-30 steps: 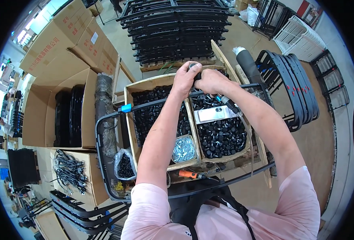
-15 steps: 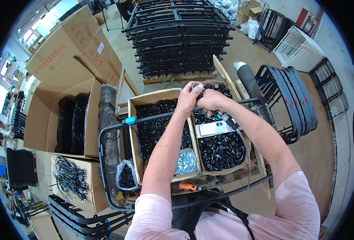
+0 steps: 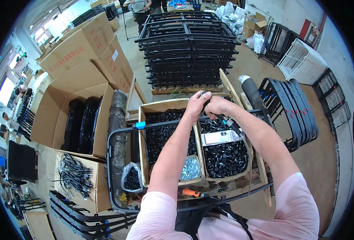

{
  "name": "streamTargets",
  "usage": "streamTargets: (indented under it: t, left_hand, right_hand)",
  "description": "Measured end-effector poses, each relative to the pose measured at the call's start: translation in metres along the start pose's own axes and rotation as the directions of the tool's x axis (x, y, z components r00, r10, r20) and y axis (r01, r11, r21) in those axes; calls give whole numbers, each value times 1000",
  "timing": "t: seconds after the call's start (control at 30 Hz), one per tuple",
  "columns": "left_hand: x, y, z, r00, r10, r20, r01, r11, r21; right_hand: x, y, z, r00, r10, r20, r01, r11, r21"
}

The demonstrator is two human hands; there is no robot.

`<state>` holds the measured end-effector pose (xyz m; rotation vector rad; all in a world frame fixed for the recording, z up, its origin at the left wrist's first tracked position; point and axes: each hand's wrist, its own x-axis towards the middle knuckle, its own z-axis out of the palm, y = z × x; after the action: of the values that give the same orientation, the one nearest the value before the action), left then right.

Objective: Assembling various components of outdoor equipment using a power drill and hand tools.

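Observation:
My right hand (image 3: 217, 107) is closed around a dark power screwdriver (image 3: 233, 125), whose rear end sticks out below the fist with a cable trailing from it. Beside it, my left hand (image 3: 196, 107) is closed, thumb and fingers pinching a small black part (image 3: 204, 97) whose kind I cannot make out. Both hands meet over the far bar of a black tubular frame (image 3: 161, 119), which lies across wooden bins. Black round-headed knobs (image 3: 225, 160) fill the right bin (image 3: 203, 162), under a white phone (image 3: 221, 137). More black knobs (image 3: 157, 136) lie in the left bin (image 3: 143, 148).
Silver screws (image 3: 191, 168) sit in a small tray, near an orange-handled screwdriver (image 3: 191, 193). A bag of small black parts (image 3: 132, 179) stands left. Around are an open carton (image 3: 45, 128), coiled cables (image 3: 73, 174), stacked black frames (image 3: 189, 60) and curved frames (image 3: 291, 112).
My view has shifted, so the scene sits slightly lower and further right. My hands stay close together at the frame's far bar; the black part now shows above my left fingers.

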<state>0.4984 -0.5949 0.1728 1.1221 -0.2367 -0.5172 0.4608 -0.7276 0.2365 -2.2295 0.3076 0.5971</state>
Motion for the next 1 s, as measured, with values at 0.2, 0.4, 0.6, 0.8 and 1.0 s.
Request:
streamTargets:
  t: [0.2,0.4,0.6,0.8,1.0]
  left_hand:
    - [-37,22,26,990,124,62,-125,992,8]
    - [-139,-7,79,945,-82,318,112,991,-78]
    - [-250,-52,117,857,-232,461,231,971,58]
    - [-341,-75,131,827,-261,498,301,954,-1]
    - [-385,-85,123,889,-236,393,229,971,64]
  right_hand:
    - [-73,-20,-7,987,-32,-160,-30,927,-373]
    - [-207,30,26,986,-37,-165,-36,907,-419]
    - [-322,75,76,987,139,-76,-158,894,-420]
    - [-395,119,131,996,50,-73,-74,927,-368]
    - [-418,116,151,1000,6,9,-3,943,-332]
